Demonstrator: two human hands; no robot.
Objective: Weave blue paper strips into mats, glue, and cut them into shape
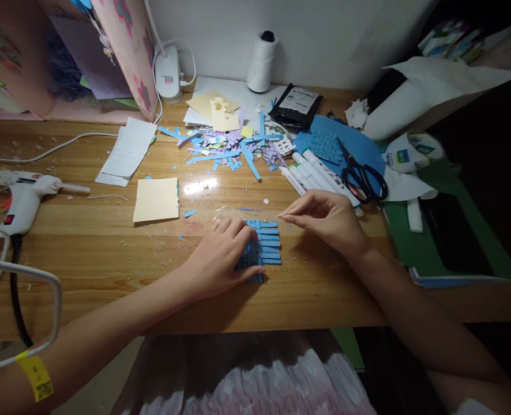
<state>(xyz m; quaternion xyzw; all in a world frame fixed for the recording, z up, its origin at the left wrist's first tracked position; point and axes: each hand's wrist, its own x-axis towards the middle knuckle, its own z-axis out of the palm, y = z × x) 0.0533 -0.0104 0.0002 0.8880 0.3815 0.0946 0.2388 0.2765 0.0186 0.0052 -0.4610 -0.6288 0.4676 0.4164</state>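
Note:
A small woven blue paper mat (269,242) lies on the wooden table close to its front edge, with loose strip ends pointing right. My left hand (225,251) holds it down from the left, fingers curled over its upper part and thumb on its lower edge, hiding the mat's left side. Just right of the strip ends and above the table is my right hand (327,219), thumb and forefinger pinched together. Anything between those fingertips is too small to make out.
Behind my hands lie paper scraps (238,144), white markers (320,173), black scissors (363,176) and a blue sheet (359,138). A cream note pad (156,200) and a glue gun (26,193) with cables are to the left. A green folder (405,242) lies right.

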